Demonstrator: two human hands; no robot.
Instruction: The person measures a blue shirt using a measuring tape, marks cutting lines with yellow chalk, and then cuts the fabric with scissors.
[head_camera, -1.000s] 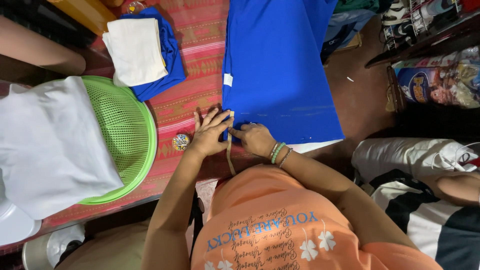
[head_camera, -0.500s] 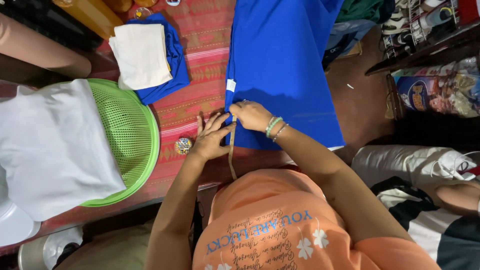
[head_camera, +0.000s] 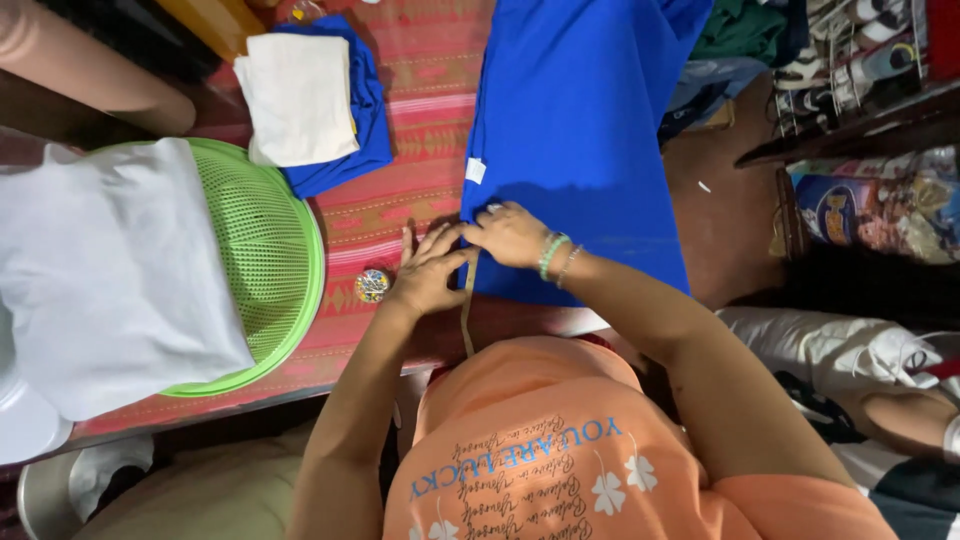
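Hands meet at the near left edge of the blue cloth (head_camera: 580, 130), which lies spread flat on the red mat (head_camera: 420, 60). The left hand (head_camera: 430, 275) rests with fingers spread on mat and cloth edge; the right hand (head_camera: 510, 235), fingers curled together, presses down on the blue. A strap (head_camera: 467, 310) hangs below them. Just left sit a small round tin (head_camera: 372, 285) and a green basket (head_camera: 270, 260) under white cloth (head_camera: 110, 270).

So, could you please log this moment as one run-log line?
left hand: flat on blue cloth garment's edge | right hand: pressing same edge | nearby: green plastic basket
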